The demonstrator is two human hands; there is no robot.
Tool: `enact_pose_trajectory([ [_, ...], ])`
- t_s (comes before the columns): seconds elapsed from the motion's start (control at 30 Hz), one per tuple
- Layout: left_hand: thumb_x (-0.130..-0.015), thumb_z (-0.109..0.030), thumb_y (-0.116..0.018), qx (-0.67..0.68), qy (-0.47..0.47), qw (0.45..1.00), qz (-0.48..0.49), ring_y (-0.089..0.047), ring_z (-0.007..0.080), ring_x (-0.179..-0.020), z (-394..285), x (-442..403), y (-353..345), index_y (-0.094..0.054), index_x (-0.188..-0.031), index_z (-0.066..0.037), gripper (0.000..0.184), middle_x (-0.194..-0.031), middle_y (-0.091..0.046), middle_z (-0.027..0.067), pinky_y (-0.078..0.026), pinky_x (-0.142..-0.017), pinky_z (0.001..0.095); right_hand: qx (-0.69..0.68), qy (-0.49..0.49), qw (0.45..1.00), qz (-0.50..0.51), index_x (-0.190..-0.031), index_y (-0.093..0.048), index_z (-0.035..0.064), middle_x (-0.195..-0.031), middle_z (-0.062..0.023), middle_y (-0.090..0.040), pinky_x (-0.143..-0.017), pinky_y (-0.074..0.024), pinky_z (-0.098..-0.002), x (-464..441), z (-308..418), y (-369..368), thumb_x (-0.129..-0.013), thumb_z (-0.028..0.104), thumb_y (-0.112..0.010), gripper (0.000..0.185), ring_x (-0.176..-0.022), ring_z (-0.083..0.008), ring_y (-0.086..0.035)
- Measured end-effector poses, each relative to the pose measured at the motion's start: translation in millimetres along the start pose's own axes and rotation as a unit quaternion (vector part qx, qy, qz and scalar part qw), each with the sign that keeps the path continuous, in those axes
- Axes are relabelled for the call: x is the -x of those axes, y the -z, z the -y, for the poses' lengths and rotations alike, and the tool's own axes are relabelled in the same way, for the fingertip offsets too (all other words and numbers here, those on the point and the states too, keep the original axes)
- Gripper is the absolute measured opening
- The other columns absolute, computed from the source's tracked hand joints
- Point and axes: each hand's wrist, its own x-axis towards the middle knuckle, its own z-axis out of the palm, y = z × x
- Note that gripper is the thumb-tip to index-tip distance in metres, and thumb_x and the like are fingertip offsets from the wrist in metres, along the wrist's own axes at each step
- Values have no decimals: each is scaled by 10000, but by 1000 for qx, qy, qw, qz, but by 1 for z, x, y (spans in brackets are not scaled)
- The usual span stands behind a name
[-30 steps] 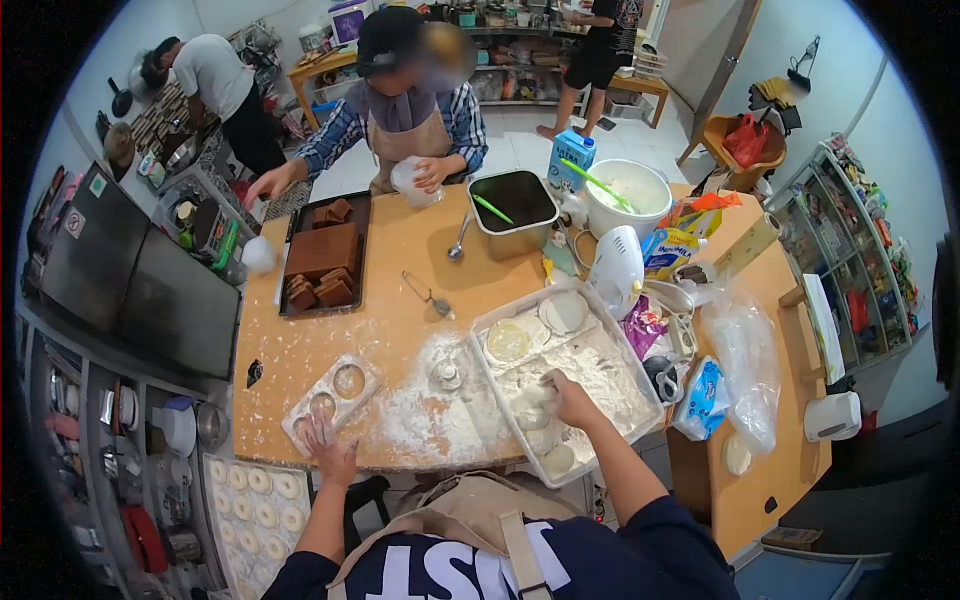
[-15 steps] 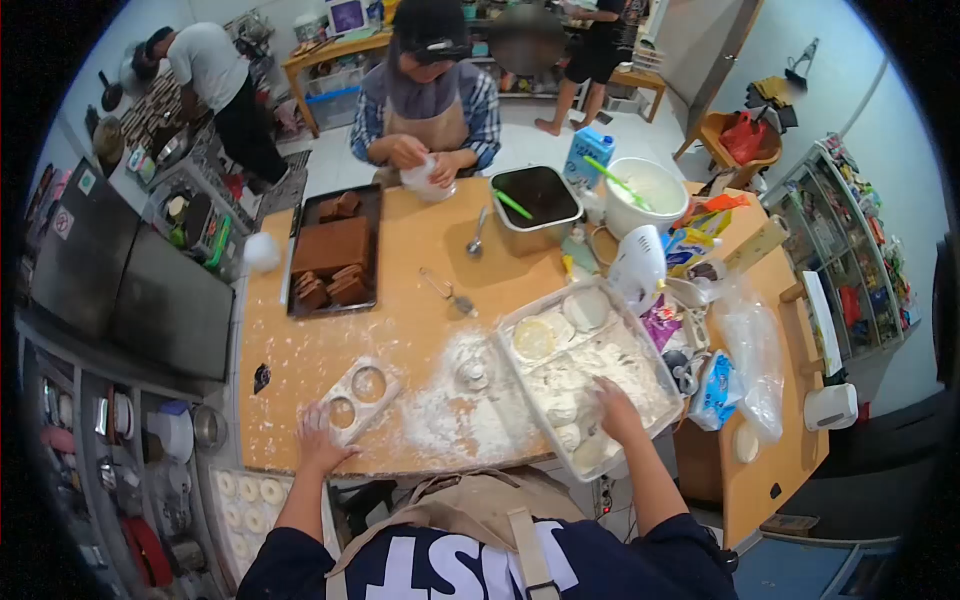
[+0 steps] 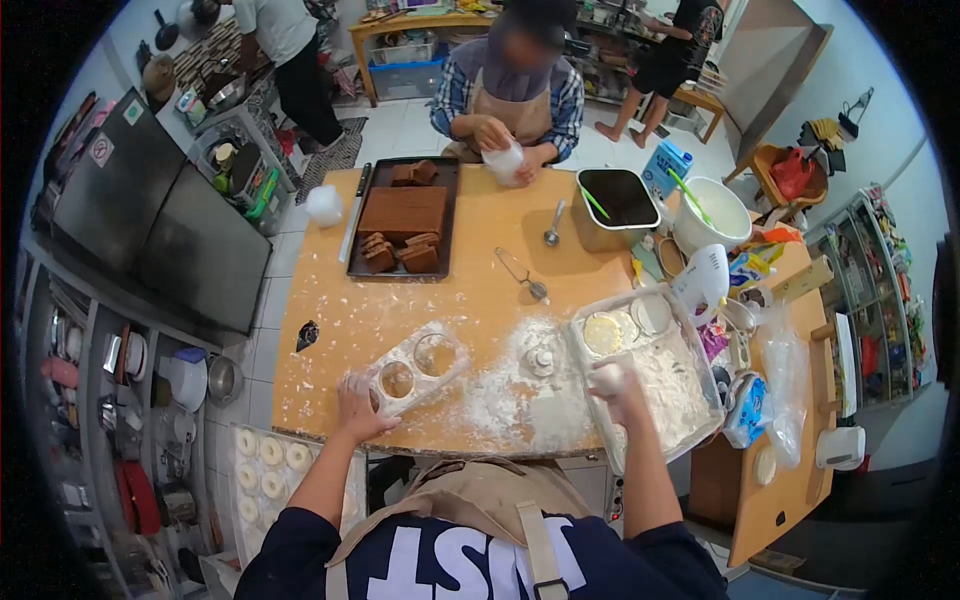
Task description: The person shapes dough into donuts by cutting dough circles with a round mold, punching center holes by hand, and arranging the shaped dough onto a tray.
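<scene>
My left hand rests on the table's front edge, its fingers apart beside the lower end of a floury white mold with two round openings. Over the left part of the flour tray, my right hand is closed on a pale dough ball. Discs of pale dough lie at the back of that tray. Loose flour covers the tabletop between the mold and the tray, with a small round white item standing in it.
A dark baking tray holds brown cake, with a knife alongside. Across the table a co-worker handles a clear bag. A metal tub, white bucket and mixer stand at right. Dough rings lie lower left.
The view has swung left, shifting the table rightward in it. My right hand has lifted out of the flour with a dough ball. My left hand has moved off the mold onto the table edge.
</scene>
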Motion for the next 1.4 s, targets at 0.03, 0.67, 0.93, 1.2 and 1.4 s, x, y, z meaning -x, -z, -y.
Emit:
enact_pose_trajectory([
  [0.03,-442,-338,-872,-5,2,1000,1,-291,336,-1297,1,2,2,-355,-1320,-94,1048,-1343,-383,154,-176,-1106,464,119,12,992,42,-974,-619,38,-991,-129,-629,-780,-506,-359,-5,3,-28,-725,73,-665,256,-1022,-219,-580],
  [0.67,-559,-516,-782,-70,-210,962,161,-300,351,-1296,-64,-16,-33,-347,-1378,-145,999,-1375,-364,165,-195,-1091,494,502,294,808,-93,-924,-668,56,-905,-150,-598,-747,-475,-408,-42,-5,-66,-718,-13,-604,227,-858,-326,-587],
  [0.93,-556,-513,-784,-93,-284,939,173,-309,331,-1300,-128,-38,-58,-322,-1396,-150,1025,-1382,-362,142,-166,-1080,579,422,273,853,-138,-918,-668,62,-870,-116,-592,-635,-480,-325,22,23,-53,-687,-7,-677,241,-743,-229,-580],
  [1.2,-514,-543,-790,-109,-274,938,181,-298,342,-1306,-112,-42,-59,-336,-1390,-152,1061,-1385,-361,142,-149,-1068,614,457,222,861,-23,-934,-674,83,-905,-121,-595,-709,-481,-360,35,-12,-94,-725,54,-686,211,-810,-274,-588],
  [1.4,-501,-486,-820,-81,-265,942,190,-325,333,-1294,-106,-43,-68,-368,-1358,-139,1029,-1367,-387,130,-161,-1068,603,475,236,847,16,-955,-676,109,-940,-137,-593,-770,-472,-403,20,-18,-113,-762,109,-650,194,-875,-320,-579],
])
